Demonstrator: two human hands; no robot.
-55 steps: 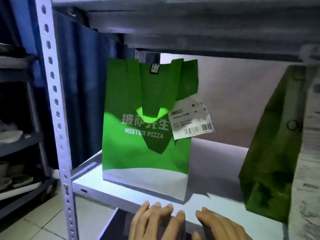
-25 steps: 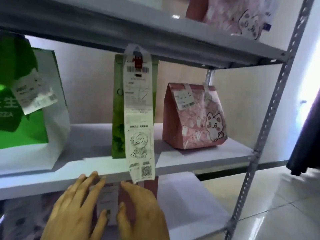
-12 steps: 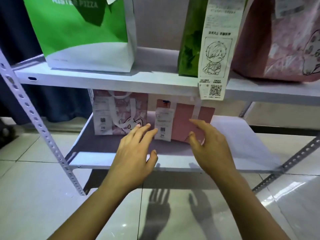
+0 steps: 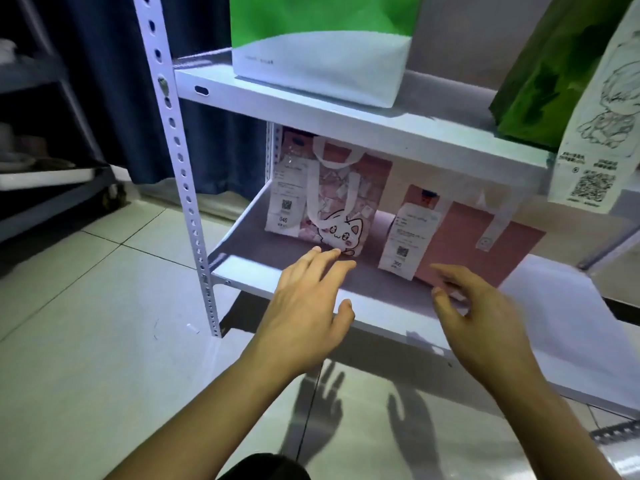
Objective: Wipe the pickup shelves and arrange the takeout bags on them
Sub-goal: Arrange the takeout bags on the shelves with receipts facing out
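Nearest, both bare forearms reach forward over the tiled floor (image 4: 86, 323); the left hand (image 4: 308, 306) is held palm down, fingers straight and slightly spread, fingertips just at the base of the cat-print pink bag (image 4: 341, 206) (contact cannot be confirmed); the right hand (image 4: 485, 317) hovers with fingers loosely curled and apart, holding nothing, near the front of the plain pink bag (image 4: 474, 244). Both bags stand on the lower shelf (image 4: 249, 251), side by side, each with a white receipt hanging on its front. On the upper shelf (image 4: 311, 105) stand a green-and-white bag (image 4: 322, 46) at left and a dark green bag (image 4: 554, 74) at right, the latter with a long printed receipt (image 4: 599, 143) hanging past the shelf edge. Beyond, a dark blue curtain (image 4: 114, 81).
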